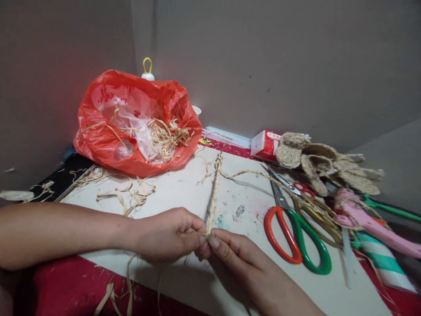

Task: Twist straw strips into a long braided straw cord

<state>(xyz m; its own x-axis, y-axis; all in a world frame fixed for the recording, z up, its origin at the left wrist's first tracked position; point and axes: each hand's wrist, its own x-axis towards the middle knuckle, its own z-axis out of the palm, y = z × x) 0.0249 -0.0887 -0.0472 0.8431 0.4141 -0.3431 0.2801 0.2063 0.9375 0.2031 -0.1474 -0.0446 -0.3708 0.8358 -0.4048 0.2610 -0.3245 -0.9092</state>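
A thin braided straw cord [214, 193] runs across the white board [184, 193] from near the back down to my fingers. My left hand [167, 235] is closed and pinches the cord's near end between thumb and fingers. My right hand [243, 259] meets it from the right, fingertips pinched on the same end. Loose straw strands hang from under my left hand over the red cloth [59, 285].
A red plastic bag [131, 125] with straw stands at the back left. Scissors with a red and a green handle [296, 237] lie to the right, next to smaller scissors [296, 186], woven straw pieces [315, 164], a pink tool [371, 221] and a red-white box [265, 145].
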